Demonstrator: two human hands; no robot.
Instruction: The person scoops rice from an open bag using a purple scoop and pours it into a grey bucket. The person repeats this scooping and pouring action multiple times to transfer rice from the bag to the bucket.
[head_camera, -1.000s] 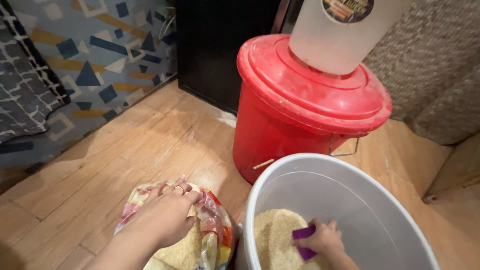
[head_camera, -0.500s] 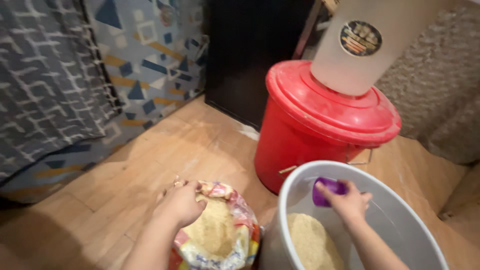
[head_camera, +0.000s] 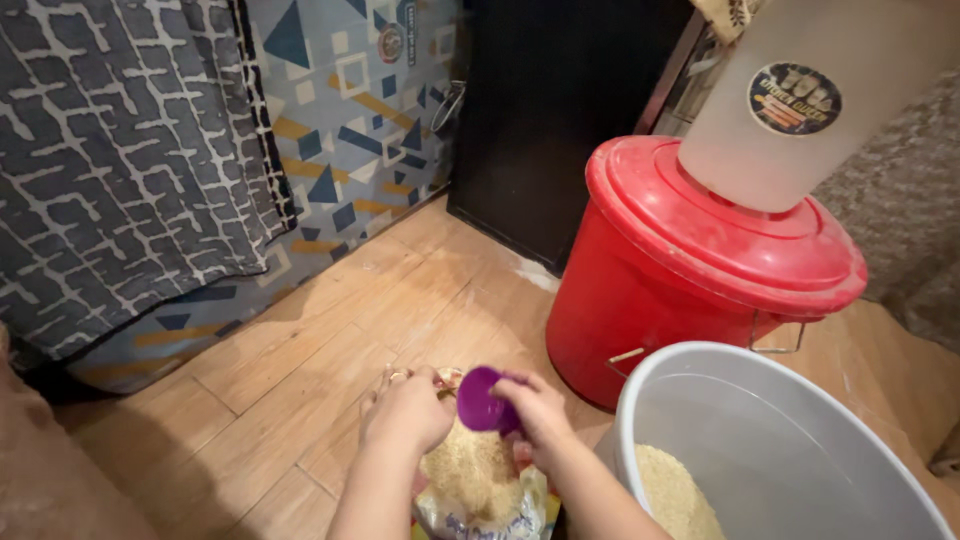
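The left hand (head_camera: 405, 410) is curled closed on the rim of an open plastic bag (head_camera: 480, 500) of rice on the wooden floor (head_camera: 300, 330). The right hand (head_camera: 535, 410) grips a small purple scoop (head_camera: 480, 400), tipped sideways just above the bag's mouth. Beside the bag, a grey bucket (head_camera: 700, 375) holds rice at its bottom. Behind it, a white container (head_camera: 800, 100) sits on a lidded red bucket (head_camera: 690, 270).

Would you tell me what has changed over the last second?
The right hand carried the purple scoop out of the grey bucket, leftward, to over the open rice bag. The left hand kept hold of the bag's mouth. The red bucket stayed put.
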